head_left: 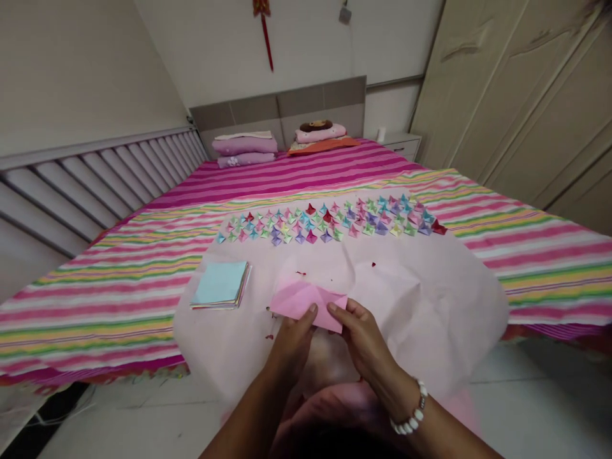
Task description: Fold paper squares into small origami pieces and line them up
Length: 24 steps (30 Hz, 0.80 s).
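Both hands hold a creased pink sheet of origami paper [294, 301] above a large pale sheet [459, 319]. My left hand [294, 338] pinches its lower edge, thumb on top, the other fingers hidden below. At the paper's right end, my right hand [361, 328] grips it between thumb and fingers. To the left lies a stack of square paper [220, 285], light blue on top. Beyond the hands, several small folded paper pieces [310, 236] in many colours stand in rows along the far side of the pale sheet.
Small dark red scraps [373, 264] are scattered on the pale sheet. Under it is a bed with a striped cover [549, 268]. Folded bedding [246, 148] rests by the headboard [234, 113]. A slatted rail [105, 166] runs along the left, and a wardrobe [516, 95] stands at the right.
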{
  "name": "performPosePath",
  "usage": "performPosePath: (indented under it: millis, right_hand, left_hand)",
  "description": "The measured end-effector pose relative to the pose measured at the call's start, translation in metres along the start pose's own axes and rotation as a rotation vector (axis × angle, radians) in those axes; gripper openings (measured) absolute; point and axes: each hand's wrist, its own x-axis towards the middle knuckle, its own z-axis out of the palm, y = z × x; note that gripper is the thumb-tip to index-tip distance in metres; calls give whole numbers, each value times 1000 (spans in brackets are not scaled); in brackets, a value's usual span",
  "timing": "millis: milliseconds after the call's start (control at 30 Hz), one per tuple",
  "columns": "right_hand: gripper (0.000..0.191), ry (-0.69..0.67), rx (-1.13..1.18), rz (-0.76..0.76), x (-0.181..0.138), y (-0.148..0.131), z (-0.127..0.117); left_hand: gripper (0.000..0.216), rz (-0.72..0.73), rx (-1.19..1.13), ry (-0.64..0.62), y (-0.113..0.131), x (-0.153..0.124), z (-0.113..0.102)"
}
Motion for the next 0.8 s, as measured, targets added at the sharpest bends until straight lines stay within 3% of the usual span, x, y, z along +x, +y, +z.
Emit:
performPosePath:
  millis: [167, 300, 433, 600, 800]
  right_hand:
    - [19, 93, -382, -372, -1, -7, -19]
    - [30, -165, -857, -781, -6, -15, -34]
    - [38, -302, -1098, -960, -6, -16, -38]
    - [28, -356, -1066, -887, -1, -14, -39]
    - [9, -352, -729, -537, -2, -18, -31]
  left_hand:
    - [48, -102, -163, 2, 18, 1, -10]
    - [52, -142, -162, -31, 24, -1, -17]
    - [45, -158, -109, -91, 27, -6, -16]
    - [42, -141, -41, -162, 25, -11, -16]
    - [37, -157, 17, -206, 24, -14, -16]
